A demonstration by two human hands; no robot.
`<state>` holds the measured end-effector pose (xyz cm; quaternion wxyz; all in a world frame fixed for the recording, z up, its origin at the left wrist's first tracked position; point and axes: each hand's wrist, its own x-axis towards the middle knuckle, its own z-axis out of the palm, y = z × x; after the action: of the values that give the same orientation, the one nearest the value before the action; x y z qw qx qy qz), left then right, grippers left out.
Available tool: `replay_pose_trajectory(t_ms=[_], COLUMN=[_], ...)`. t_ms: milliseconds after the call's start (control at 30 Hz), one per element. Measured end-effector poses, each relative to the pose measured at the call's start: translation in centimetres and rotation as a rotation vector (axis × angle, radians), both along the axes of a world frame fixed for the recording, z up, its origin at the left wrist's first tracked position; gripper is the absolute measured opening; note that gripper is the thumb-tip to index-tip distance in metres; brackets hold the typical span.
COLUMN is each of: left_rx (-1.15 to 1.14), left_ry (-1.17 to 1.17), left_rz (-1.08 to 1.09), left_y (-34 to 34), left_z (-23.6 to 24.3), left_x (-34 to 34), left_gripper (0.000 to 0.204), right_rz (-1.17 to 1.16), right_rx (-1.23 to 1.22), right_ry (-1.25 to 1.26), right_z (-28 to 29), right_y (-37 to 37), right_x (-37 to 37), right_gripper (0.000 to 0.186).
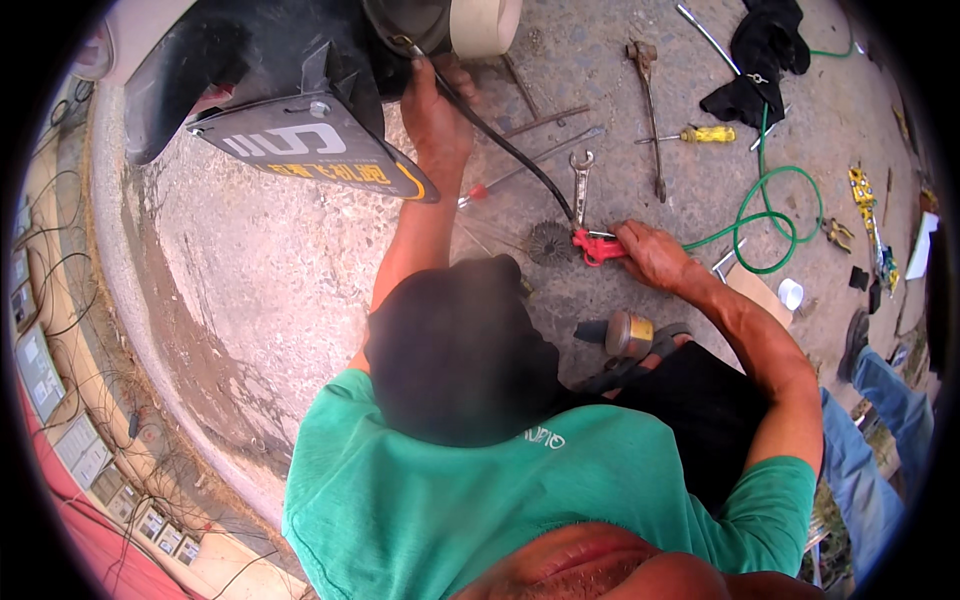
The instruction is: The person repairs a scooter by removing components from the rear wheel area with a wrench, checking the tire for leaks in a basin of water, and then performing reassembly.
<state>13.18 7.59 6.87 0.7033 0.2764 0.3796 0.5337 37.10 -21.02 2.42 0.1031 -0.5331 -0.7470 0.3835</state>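
My left hand [437,118] reaches up to the dark tyre [410,22] of a motorcycle and closes its fingers by the metal end of a black air hose [520,158]. That hose curves down to a red tyre inflator gun [597,247]. My right hand [655,255] is wrapped round the gun's rear, low over the ground. A green air line [715,235] runs from behind this hand to the right. Beside the gun lies a dark finned disc, likely a gear [549,243], and a combination wrench [581,185].
Overhead at left hangs a number plate [310,150]. Scattered around are a T-handled wrench [647,120], yellow-handled screwdriver [705,134], black cloth [765,50], pliers [837,235] and a jar [629,334]. Another person's jeans-clad leg [865,480] is at right. Cables line the left wall.
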Motion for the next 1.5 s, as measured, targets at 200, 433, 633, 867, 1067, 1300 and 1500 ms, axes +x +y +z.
replay_pose_trajectory(t_ms=[200, 433, 633, 867, 1067, 1300, 1500], left_rx=[0.011, 0.003, 0.003, 0.009, 0.001, 0.004, 0.006], left_ry=[0.001, 0.026, 0.025, 0.011, 0.018, 0.060, 0.089], left_rz=[-0.015, 0.005, 0.003, 0.001, 0.005, 0.018, 0.016], left_y=[0.1, 0.0, 0.0, 0.0, 0.0, -0.2, -0.3], left_z=[-0.1, 0.1, 0.1, 0.1, 0.3, 0.5, 0.3], left_x=[-0.1, 0.1, 0.0, 0.1, 0.2, 0.1, -0.1], left_gripper=[0.038, 0.042, 0.043, 0.044, 0.043, 0.043, 0.044], right_rz=[-0.008, -0.002, -0.002, -0.017, -0.011, -0.007, -0.006], right_rx=[-0.036, -0.016, -0.003, 0.003, 0.023, 0.034, -0.005], right_ry=[-0.020, -0.021, -0.011, 0.013, 0.004, -0.037, -0.081], right_z=[0.2, -0.2, -0.2, -0.3, -0.7, -0.5, -1.0], right_y=[0.1, 0.1, 0.2, 0.3, 0.2, 0.4, 0.9], right_x=[-0.1, 0.0, 0.0, 0.0, 0.0, 0.0, 0.2], right_gripper=[0.043, 0.042, 0.038, 0.036, 0.036, 0.039, 0.049])
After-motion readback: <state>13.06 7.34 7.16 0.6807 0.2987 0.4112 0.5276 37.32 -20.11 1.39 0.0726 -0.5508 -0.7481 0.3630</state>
